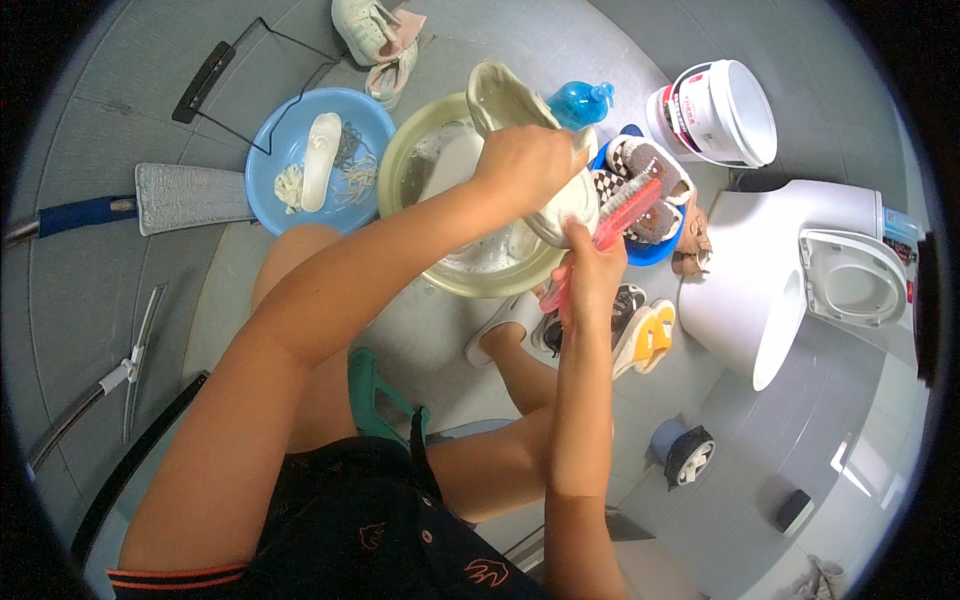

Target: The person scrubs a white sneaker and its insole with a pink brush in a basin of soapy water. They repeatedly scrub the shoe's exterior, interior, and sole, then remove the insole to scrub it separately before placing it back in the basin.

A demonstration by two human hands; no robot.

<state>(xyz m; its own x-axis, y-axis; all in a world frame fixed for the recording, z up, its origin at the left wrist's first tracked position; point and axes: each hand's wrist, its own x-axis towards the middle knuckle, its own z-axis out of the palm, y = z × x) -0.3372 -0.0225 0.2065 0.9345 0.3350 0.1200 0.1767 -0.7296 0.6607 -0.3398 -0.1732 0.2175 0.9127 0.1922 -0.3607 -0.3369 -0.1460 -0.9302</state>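
My left hand [528, 170] is closed round a cream-white shoe [500, 95], held tilted above a pale yellow-green basin [402, 133]. Soapy, foamy water fills the basin, and a whitish object [452, 165], partly covered by my left arm, sits in it. My right hand [590, 270] grips a pink scrub brush [628, 212] by its handle, its pale bristles pointing up and away from me. The right thumb rests against or very near the end of the shoe. Whether the bristles touch the shoe cannot be made out.
To the left, a light blue basin [262, 135] holds a white insole [321, 160] and shoelaces [355, 180]. Right of the washing basin stand a blue tub of shoes [650, 255], a blue pump bottle [580, 104], a white bucket [720, 115] and a toilet [745, 270]. Yellow-white slippers [645, 338] lie nearby.
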